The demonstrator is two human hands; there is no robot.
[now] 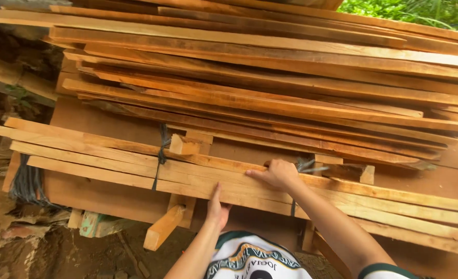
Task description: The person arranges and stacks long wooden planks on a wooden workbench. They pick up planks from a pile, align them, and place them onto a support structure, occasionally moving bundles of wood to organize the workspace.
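Head view: left hand (217, 206) raised from below, palm pressed flat against near edge of lower plank bundle (136, 165), fingers extended, nothing gripped. Right hand (276, 173) reached over top, fingers curled on bundle's upper plank, forearm angled up from lower right. Bundle tied with dark cord (161, 150), laid below larger stacked planks (270, 77).

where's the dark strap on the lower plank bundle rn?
Head view, left of centre: the dark strap wraps the lower plank bundle, left of both the left hand and the right hand.
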